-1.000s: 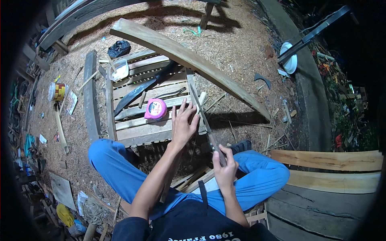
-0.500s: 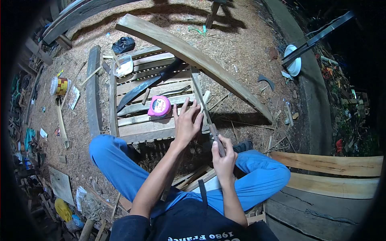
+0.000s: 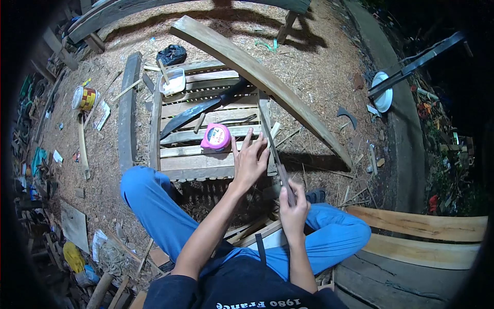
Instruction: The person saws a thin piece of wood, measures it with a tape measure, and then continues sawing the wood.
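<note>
My right hand [image 3: 295, 208] is closed round the brown handle of a saw [image 3: 284, 180]. The saw's long thin blade is seen nearly edge-on and runs away from me along the right side of a low slatted wooden table [image 3: 195, 174]. My left hand [image 3: 251, 164] lies with fingers spread on the slats near the table's right front corner, just left of the blade. Beside its fingertips sits a pink tape measure [image 3: 216, 137]. Behind that lie a large dark-bladed knife [image 3: 191, 117] and a short wooden stick [image 3: 199, 123].
A long curved wooden beam [image 3: 267, 85] slants over the table's far right corner. A plastic tub [image 3: 173, 82] and a black bag [image 3: 171, 54] are at its far left. Another beam [image 3: 128, 113] lies left. Planks [image 3: 417, 226] are on my right. Shavings and scraps cover the ground.
The whole view has shifted slightly, so the scene sits a little further right and lower. My right hand and the saw handle have drawn slightly towards me; my left hand stays in place.
</note>
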### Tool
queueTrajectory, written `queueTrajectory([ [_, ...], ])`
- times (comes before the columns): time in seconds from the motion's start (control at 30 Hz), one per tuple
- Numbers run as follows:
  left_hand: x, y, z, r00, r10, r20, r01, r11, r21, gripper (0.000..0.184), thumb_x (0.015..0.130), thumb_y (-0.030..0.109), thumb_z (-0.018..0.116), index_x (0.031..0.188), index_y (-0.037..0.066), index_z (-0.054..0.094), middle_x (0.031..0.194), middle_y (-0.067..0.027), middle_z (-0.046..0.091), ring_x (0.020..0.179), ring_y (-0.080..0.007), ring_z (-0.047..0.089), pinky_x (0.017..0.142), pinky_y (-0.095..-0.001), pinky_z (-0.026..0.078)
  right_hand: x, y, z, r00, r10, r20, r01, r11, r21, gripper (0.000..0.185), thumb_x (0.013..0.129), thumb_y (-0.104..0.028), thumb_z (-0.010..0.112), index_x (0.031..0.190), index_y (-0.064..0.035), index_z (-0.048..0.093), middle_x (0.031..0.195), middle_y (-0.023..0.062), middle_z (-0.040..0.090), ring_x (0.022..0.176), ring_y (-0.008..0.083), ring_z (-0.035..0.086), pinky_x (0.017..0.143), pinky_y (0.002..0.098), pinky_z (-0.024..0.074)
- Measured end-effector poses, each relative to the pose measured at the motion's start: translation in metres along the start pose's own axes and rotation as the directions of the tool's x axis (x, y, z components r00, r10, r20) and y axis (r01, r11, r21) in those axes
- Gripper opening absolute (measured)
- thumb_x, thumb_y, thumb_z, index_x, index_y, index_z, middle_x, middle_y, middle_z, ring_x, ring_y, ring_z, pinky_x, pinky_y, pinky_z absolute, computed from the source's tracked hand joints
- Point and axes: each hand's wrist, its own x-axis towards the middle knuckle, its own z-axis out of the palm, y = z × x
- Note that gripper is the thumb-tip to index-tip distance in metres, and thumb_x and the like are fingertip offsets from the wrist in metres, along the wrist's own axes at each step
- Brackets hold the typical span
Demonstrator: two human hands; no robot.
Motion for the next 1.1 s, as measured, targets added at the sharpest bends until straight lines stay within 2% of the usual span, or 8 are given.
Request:
queueTrajectory([
  [0.1, -0.001, -0.001, 0.004, 1.0, 0.021, -0.016, -0.022, 1.0, -0.008, 0.03, 0.098, 0.025, 0.068, 0.121, 0.007, 0.074, 0.141, -0.0125, 0.067, 0.151, -0.0288, 0.042, 0.126, -0.0648, 0.005, -0.023, 0.001, -0.023, 0.995, 0.098, 0.013, -0.098, 0.995, -0.006, 0.026, 0.098, -0.009, 0.07, 0.12, 0.0039, 0.065, 0.099, 0.0167, 0.076, 0.088, 0.0155, 0.072, 0.075, 0.0329, 0.0569],
  [0.4, -0.001, 0.003, 0.0, 1.0, 0.009, -0.015, -0.009, 0.999, 0.037, 0.033, 0.099, 0.025, 0.066, 0.126, 0.007, 0.073, 0.139, -0.0082, 0.069, 0.149, -0.0272, 0.045, 0.126, -0.0647, 0.004, 0.003, 0.002, -0.006, 1.0, 0.019, 0.016, -0.019, 1.0, 0.007, 0.025, 0.098, -0.009, 0.069, 0.12, 0.0033, 0.066, 0.095, 0.0141, 0.075, 0.084, 0.0136, 0.069, 0.074, 0.0314, 0.0556],
  [0.47, -0.002, 0.0, 0.003, 0.999, 0.039, -0.028, -0.038, 0.999, 0.033, 0.031, 0.099, 0.024, 0.066, 0.124, 0.007, 0.073, 0.139, -0.0096, 0.069, 0.147, -0.0281, 0.047, 0.126, -0.0643, 0.005, -0.017, 0.003, -0.027, 0.995, 0.088, 0.037, -0.086, 0.995, -0.05, 0.026, 0.098, -0.011, 0.07, 0.12, 0.0014, 0.067, 0.097, 0.0229, 0.076, 0.09, 0.0287, 0.078, 0.078, 0.0377, 0.0585],
  [0.6, -0.002, -0.003, 0.007, 0.996, 0.072, -0.059, -0.071, 0.997, 0.018, 0.028, 0.099, 0.023, 0.065, 0.12, 0.006, 0.074, 0.14, -0.0119, 0.068, 0.145, -0.028, 0.051, 0.127, -0.0638, 0.007, -0.003, -0.009, -0.02, 0.998, 0.053, 0.047, -0.049, 0.996, -0.073, 0.025, 0.098, -0.011, 0.07, 0.12, 0.0016, 0.067, 0.096, 0.0236, 0.076, 0.092, 0.0224, 0.077, 0.077, 0.0363, 0.0581],
  [0.67, -0.005, -0.001, 0.005, 0.996, 0.075, -0.05, -0.074, 0.997, 0.03, 0.029, 0.099, 0.024, 0.065, 0.12, 0.006, 0.074, 0.14, -0.0116, 0.068, 0.145, -0.0276, 0.051, 0.126, -0.064, 0.008, 0.011, -0.011, -0.009, 0.991, 0.124, 0.053, -0.123, 0.992, -0.007, 0.025, 0.098, -0.011, 0.07, 0.12, 0.0012, 0.067, 0.097, 0.0232, 0.075, 0.092, 0.0248, 0.078, 0.078, 0.0374, 0.058],
  [0.73, -0.001, 0.002, 0.002, 0.999, 0.036, -0.027, -0.034, 0.998, 0.056, 0.031, 0.098, 0.023, 0.068, 0.123, 0.006, 0.074, 0.137, -0.0109, 0.069, 0.145, -0.026, 0.051, 0.127, -0.0626, 0.009, 0.021, -0.004, 0.001, 1.0, -0.018, 0.019, 0.019, 0.999, -0.036, 0.025, 0.099, -0.012, 0.07, 0.12, 0.0007, 0.067, 0.097, 0.0229, 0.075, 0.09, 0.0239, 0.077, 0.078, 0.0373, 0.058],
  [0.93, 0.001, -0.004, 0.007, 0.996, 0.062, -0.058, -0.061, 0.998, 0.016, 0.031, 0.097, 0.022, 0.068, 0.122, 0.005, 0.073, 0.137, -0.0122, 0.069, 0.142, -0.027, 0.053, 0.126, -0.0639, 0.008, -0.02, 0.006, -0.029, 0.98, 0.19, 0.054, -0.192, 0.981, 0.033, 0.026, 0.097, -0.009, 0.072, 0.12, 0.0019, 0.067, 0.096, 0.0213, 0.076, 0.089, 0.0228, 0.077, 0.077, 0.0355, 0.0582],
  [1.1, -0.001, 0.0, 0.002, 0.996, 0.08, -0.046, -0.078, 0.996, 0.043, 0.031, 0.097, 0.022, 0.069, 0.122, 0.005, 0.073, 0.136, -0.0117, 0.07, 0.142, -0.0261, 0.054, 0.126, -0.0643, 0.007, 0.02, -0.004, 0.001, 0.999, 0.025, 0.034, -0.025, 1.0, -0.02, 0.025, 0.098, -0.011, 0.07, 0.12, 0.001, 0.067, 0.1, 0.0229, 0.075, 0.089, 0.029, 0.078, 0.076, 0.0371, 0.058],
])
